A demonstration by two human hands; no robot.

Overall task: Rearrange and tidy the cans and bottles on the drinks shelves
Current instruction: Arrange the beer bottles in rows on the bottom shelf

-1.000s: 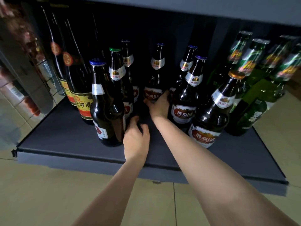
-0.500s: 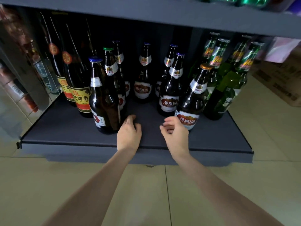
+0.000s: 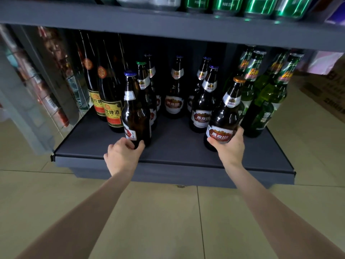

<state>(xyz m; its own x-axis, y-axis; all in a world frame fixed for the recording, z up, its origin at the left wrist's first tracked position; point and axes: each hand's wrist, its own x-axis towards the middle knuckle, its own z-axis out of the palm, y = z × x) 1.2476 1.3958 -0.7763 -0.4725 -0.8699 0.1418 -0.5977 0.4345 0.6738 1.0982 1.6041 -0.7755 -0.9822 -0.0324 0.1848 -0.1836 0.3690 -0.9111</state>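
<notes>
Both hands are now gripping bottles: left hand [image 3: 122, 157] curling around the blue-capped bottle [image 3: 137, 116] base, right hand [image 3: 230, 146] clasping the gold-capped bottle [image 3: 224, 118] low.

Brown bottles [image 3: 137, 116] wear red-and-white labels; green bottles [image 3: 265, 107]; dark grey shelf [image 3: 177, 150].

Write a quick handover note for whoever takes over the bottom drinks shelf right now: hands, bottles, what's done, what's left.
Left hand: grips the base of the blue-capped bottle at the shelf front.
Right hand: grips the gold-capped bottle low on its label; it leans.
Both stand forward of the brown rows; green bottles sit right, yellow-labelled bottles left.
Done: back rows look fairly lined up.
Left: probably straighten these two front bottles into line.
</notes>
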